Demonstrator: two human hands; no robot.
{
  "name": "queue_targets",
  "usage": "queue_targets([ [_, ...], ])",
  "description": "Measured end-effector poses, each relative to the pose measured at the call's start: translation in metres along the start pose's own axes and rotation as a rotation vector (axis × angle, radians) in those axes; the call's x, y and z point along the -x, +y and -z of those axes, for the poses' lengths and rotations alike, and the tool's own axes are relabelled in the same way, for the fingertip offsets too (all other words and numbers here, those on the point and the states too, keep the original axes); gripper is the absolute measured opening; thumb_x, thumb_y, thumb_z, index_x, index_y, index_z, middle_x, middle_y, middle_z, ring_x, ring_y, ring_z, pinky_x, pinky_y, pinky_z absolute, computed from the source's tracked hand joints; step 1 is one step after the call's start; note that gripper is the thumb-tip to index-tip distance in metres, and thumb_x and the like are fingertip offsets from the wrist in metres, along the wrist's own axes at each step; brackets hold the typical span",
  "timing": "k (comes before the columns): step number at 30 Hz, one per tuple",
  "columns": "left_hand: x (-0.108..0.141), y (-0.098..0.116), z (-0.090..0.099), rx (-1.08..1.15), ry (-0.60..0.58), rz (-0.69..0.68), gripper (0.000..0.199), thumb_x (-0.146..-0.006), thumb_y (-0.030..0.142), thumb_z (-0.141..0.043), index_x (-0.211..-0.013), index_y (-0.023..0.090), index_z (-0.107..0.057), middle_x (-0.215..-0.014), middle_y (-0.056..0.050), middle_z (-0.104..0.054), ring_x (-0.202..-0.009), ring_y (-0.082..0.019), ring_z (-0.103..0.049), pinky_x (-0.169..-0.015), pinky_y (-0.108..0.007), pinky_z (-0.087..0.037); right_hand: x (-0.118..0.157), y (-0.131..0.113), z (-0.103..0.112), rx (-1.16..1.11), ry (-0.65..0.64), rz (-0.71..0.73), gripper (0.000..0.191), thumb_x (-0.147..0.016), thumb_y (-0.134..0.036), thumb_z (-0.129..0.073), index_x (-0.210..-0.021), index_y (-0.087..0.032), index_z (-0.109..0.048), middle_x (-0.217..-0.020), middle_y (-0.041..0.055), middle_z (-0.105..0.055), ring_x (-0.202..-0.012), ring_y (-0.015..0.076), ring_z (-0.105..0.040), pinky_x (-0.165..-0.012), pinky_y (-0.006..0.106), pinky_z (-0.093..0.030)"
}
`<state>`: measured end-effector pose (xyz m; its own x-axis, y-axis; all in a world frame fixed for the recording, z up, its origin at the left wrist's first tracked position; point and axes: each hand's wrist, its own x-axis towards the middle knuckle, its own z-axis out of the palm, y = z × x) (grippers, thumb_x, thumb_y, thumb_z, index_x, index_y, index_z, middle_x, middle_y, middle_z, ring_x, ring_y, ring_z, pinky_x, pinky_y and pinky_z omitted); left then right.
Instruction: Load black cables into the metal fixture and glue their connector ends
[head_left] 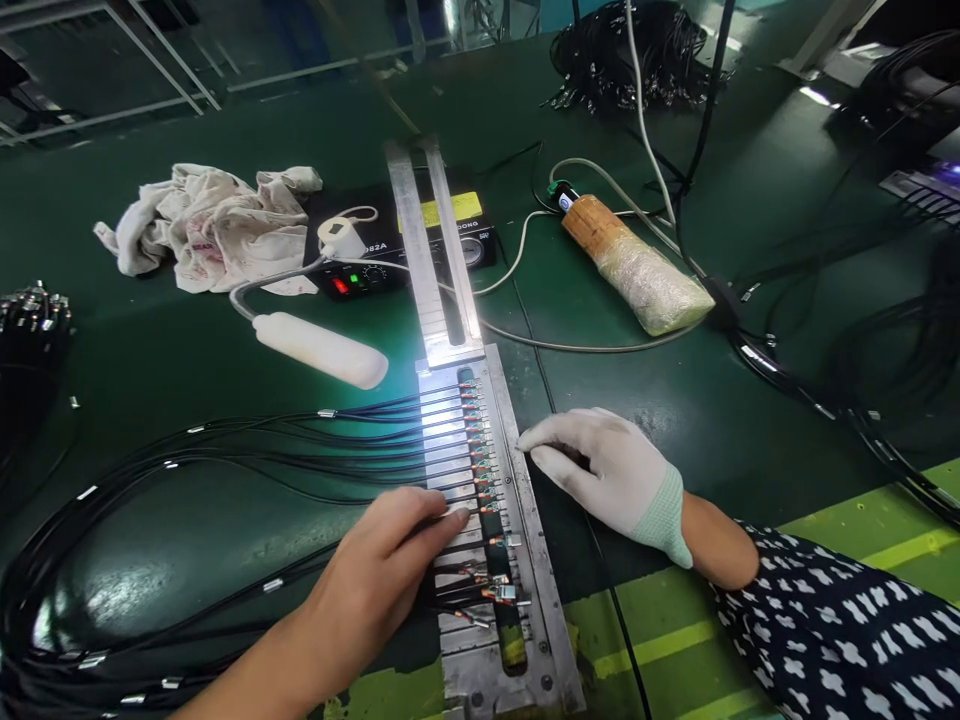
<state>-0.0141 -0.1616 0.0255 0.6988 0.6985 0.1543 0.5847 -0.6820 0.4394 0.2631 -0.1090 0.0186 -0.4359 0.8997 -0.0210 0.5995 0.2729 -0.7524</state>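
My bare left hand (375, 555) bends over the slotted metal fixture (525, 520), thumb and forefinger close together at the row of black cables (45, 535); I cannot tell whether those fingers grip one. The fixture lies on the green surface (165, 350), cable ends across its slot. At its right edge, my gloved right hand (607, 475) has its fingertips nearly together; whether they hold anything, I cannot tell.
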Motion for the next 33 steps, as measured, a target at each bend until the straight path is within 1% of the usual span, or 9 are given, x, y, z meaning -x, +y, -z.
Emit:
queue_targets([
  [2, 0.005, 0.003, -0.001, -0.083, 0.003, 0.031, 0.038, -0.096, 0.010, -0.037, -0.131, 0.018, -0.052, -0.105, -0.010, -0.053, -0.095, -0.020, -0.049, -0.082, -0.033, -0.042, 0.000, 0.000, 0.000, 0.000, -0.002, 0.006, 0.018, -0.094, -0.023, -0.052, -0.101, -0.032, -0.065, -0.098, -0.0079, -0.070, -0.090, 0.0164, -0.063, -0.085, 0.035, -0.041],
  [4, 0.011, 0.006, -0.004, -0.153, -0.015, 0.045, 0.045, -0.097, 0.009, -0.033, -0.139, 0.019, -0.045, -0.100, -0.009, -0.055, -0.087, -0.019, -0.048, -0.076, -0.032, -0.041, 0.000, -0.001, -0.002, 0.004, 0.015, -0.015, 0.024, -0.093, -0.023, -0.052, -0.113, -0.033, -0.061, -0.089, -0.0068, -0.069, -0.080, 0.0154, -0.062, -0.081, 0.034, -0.042],
  [8, 0.020, 0.010, -0.012, -0.215, -0.040, 0.058, 0.049, -0.097, 0.010, -0.030, -0.145, 0.019, -0.037, -0.099, -0.008, -0.058, -0.084, -0.019, -0.049, -0.073, -0.032, -0.040, -0.003, -0.013, -0.016, 0.138, 0.090, -0.067, 0.052, -0.091, -0.031, -0.057, -0.139, -0.026, -0.041, -0.071, -0.0036, -0.062, -0.066, 0.0180, -0.054, -0.075, 0.034, -0.039],
  [10, 0.020, 0.012, -0.015, -0.231, -0.016, 0.060, 0.047, -0.097, 0.010, -0.031, -0.142, 0.018, -0.040, -0.100, -0.008, -0.058, -0.084, -0.019, -0.049, -0.072, -0.031, -0.039, -0.004, -0.020, -0.024, 0.266, 0.096, -0.025, 0.053, -0.091, -0.035, -0.056, -0.140, -0.023, -0.041, -0.075, 0.0010, -0.062, -0.072, 0.0219, -0.054, -0.078, 0.037, -0.037],
  [13, 0.019, 0.014, -0.019, -0.276, 0.005, 0.069, 0.046, -0.096, 0.008, -0.032, -0.140, 0.016, -0.040, -0.095, -0.007, -0.058, -0.079, -0.018, -0.048, -0.070, -0.030, -0.040, -0.006, -0.027, -0.031, 0.361, 0.084, 0.028, 0.046, -0.094, -0.031, -0.049, -0.139, -0.021, -0.044, -0.080, 0.0048, -0.062, -0.078, 0.0242, -0.054, -0.084, 0.040, -0.035],
  [18, 0.016, 0.022, -0.024, -0.306, 0.035, 0.078, 0.044, -0.096, 0.008, -0.030, -0.138, 0.014, -0.040, -0.088, -0.006, -0.057, -0.076, -0.018, -0.049, -0.069, -0.029, -0.042, -0.007, -0.025, -0.029, 0.396, 0.093, 0.037, 0.056, -0.093, -0.028, -0.049, -0.146, -0.019, -0.035, -0.077, 0.0038, -0.061, -0.078, 0.0247, -0.054, -0.090, 0.041, -0.032],
  [23, 0.010, 0.023, -0.028, -0.319, 0.071, 0.086, 0.039, -0.097, 0.010, -0.030, -0.131, 0.015, -0.046, -0.088, -0.006, -0.059, -0.076, -0.019, -0.052, -0.068, -0.030, -0.043, -0.008, -0.023, -0.029, 0.448, 0.139, 0.018, 0.057, -0.090, -0.028, -0.050, -0.144, -0.016, -0.038, -0.076, 0.0056, -0.061, -0.083, 0.0278, -0.054, -0.092, 0.042, -0.032],
  [28, 0.009, 0.026, -0.020, -0.108, 0.054, 0.206, 0.027, -0.099, 0.020, -0.036, -0.121, 0.018, -0.053, -0.092, -0.006, -0.059, -0.082, -0.018, -0.055, -0.072, -0.030, -0.046, -0.009, -0.027, -0.028, 0.411, 0.161, 0.025, 0.052, -0.092, -0.025, -0.047, -0.143, -0.016, -0.041, -0.077, 0.0065, -0.063, -0.081, 0.0260, -0.056, -0.097, 0.044, -0.029],
  [33, 0.010, 0.035, -0.010, 0.170, 0.050, 0.334, 0.016, -0.099, 0.023, -0.038, -0.103, 0.021, -0.054, -0.094, -0.004, -0.057, -0.087, -0.017, -0.054, -0.077, -0.029, -0.046, -0.001, -0.019, -0.019, 0.277, 0.136, 0.041, 0.048, -0.093, -0.030, -0.051, -0.139, -0.020, -0.042, -0.072, -0.0025, -0.063, -0.077, 0.0194, -0.059, -0.101, 0.042, -0.031],
])
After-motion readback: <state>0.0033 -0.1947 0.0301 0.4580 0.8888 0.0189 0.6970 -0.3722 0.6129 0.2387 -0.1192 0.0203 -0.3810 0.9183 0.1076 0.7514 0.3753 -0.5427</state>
